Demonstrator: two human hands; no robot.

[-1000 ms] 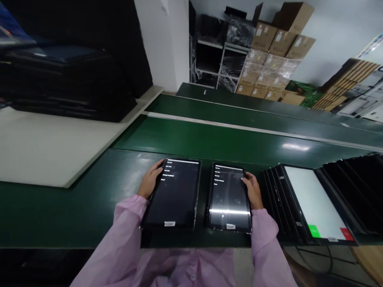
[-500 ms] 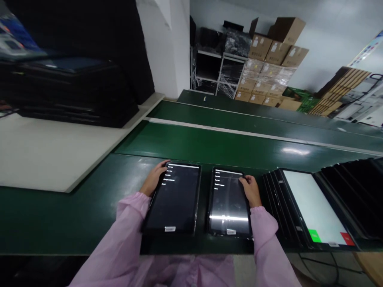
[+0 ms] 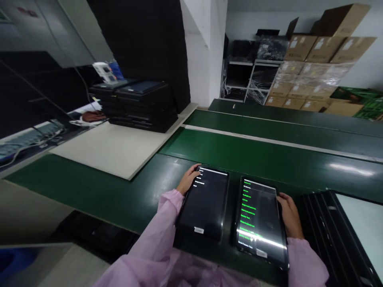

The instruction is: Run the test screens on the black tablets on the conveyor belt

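Two dark tablets lie side by side before me, each with a small white label at its near edge. My left hand (image 3: 188,179) grips the upper left edge of the left tablet (image 3: 206,207), thumb over the screen by a short white text menu. My right hand (image 3: 290,215) is curled at the right edge of the right tablet (image 3: 260,215), its fingertips at the frame; part of its grip is hidden. That screen carries a longer list, mostly in green, crossed by a bright light reflection.
To the right, several tablets stand in a leaning row (image 3: 326,231), the nearest showing a pale screen. A pale board (image 3: 110,149) lies at the left, bearing a stack of black devices (image 3: 143,105). Beyond the green bench (image 3: 227,145) are cardboard boxes (image 3: 317,75) and a shelf.
The view has swung left, so the tablets appear farther right. On the right tablet, the short white menu has given way to a green list, and my right thumb has left the screen's face.
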